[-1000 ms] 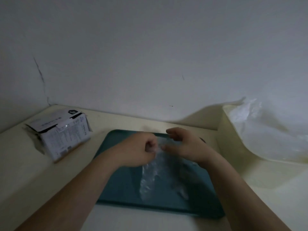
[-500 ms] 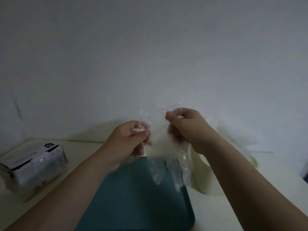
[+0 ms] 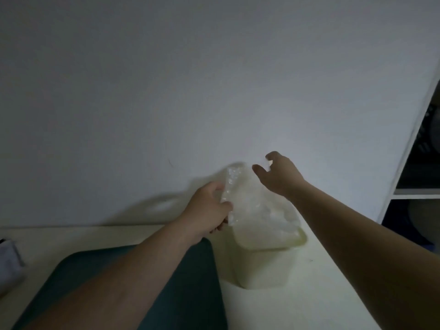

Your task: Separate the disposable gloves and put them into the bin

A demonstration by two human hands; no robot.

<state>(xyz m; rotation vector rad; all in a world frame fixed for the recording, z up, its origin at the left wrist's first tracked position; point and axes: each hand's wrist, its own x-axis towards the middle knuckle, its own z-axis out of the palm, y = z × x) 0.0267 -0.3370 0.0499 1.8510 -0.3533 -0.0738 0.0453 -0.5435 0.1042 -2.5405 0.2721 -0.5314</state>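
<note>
Left hand [image 3: 209, 208] pinches a clear glove [image 3: 232, 186] by its edge, right hand [image 3: 279, 176] just beyond it now spread and empty: both have swung off the tray [image 3: 204, 282] to the bin [image 3: 262, 265] just below the pinch, so the drop looks next.

Cream table [image 3: 321, 296] bears teal mat [image 3: 202, 282], bin [image 3: 262, 265], box [image 3: 9, 260].

No readable text, label, brand, number or sign anywhere in the frame. At the lower left edge, only the grey corner of a box [image 3: 9, 260], cut off by the frame and too dark and blurred for reading any print.
</note>
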